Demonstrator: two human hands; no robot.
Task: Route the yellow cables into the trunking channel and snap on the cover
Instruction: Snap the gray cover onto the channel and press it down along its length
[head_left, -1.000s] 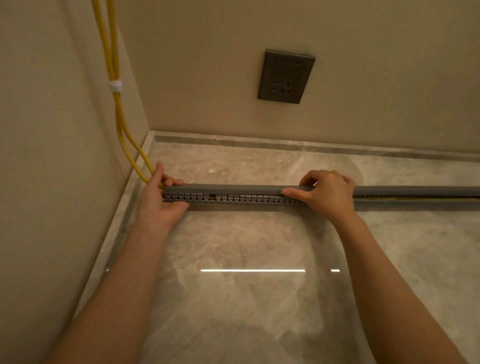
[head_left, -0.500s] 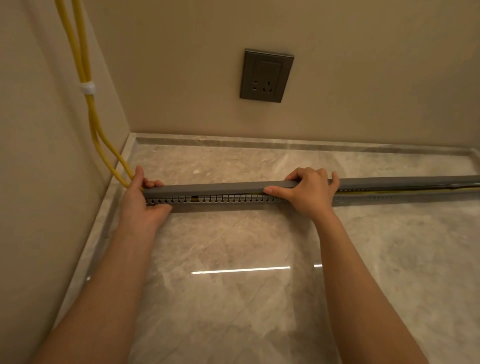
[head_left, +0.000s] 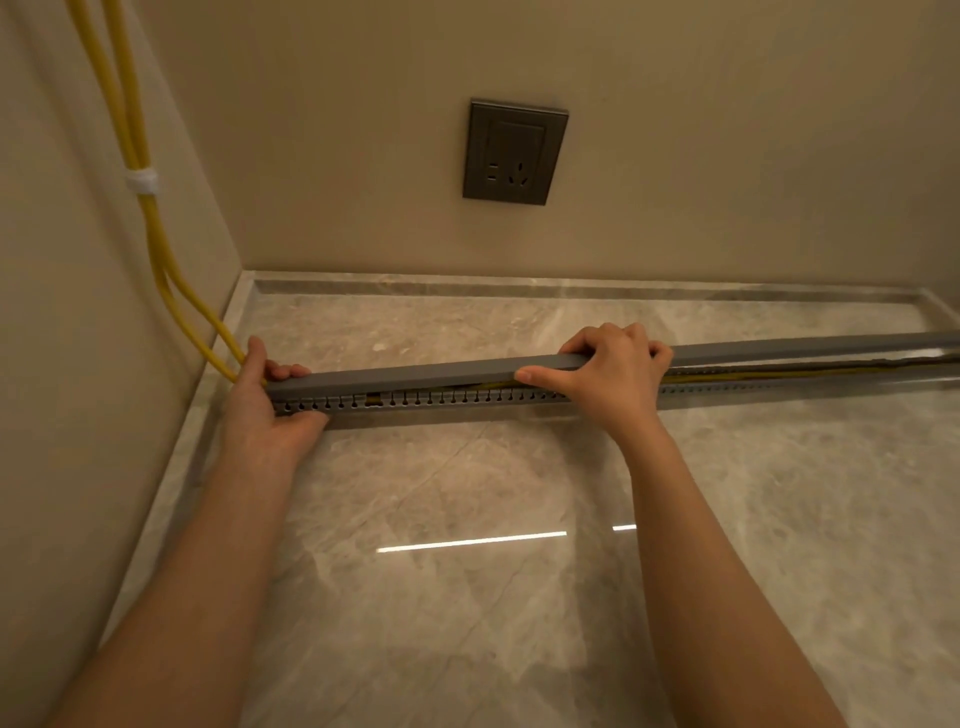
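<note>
A long grey slotted trunking channel (head_left: 426, 402) lies across the marble floor. Its grey cover (head_left: 415, 373) sits on top, slightly raised toward the right, where yellow cable shows in the gap. Two yellow cables (head_left: 156, 249), bound by a white tie, run down the left wall into the channel's left end. My left hand (head_left: 260, 400) grips that left end, thumb up by the cables and fingers curled behind the cover. My right hand (head_left: 608, 374) grips the cover near its middle, fingers curled over the far edge, thumb along the front.
A dark grey wall socket (head_left: 514, 151) sits on the back wall above the floor. A marble skirting (head_left: 519, 288) borders the floor at the back and left. The left wall stands close to my left hand.
The camera view shifted a little. Both hands keep the same hold on the cover and channel; the cover still looks raised on the right.
</note>
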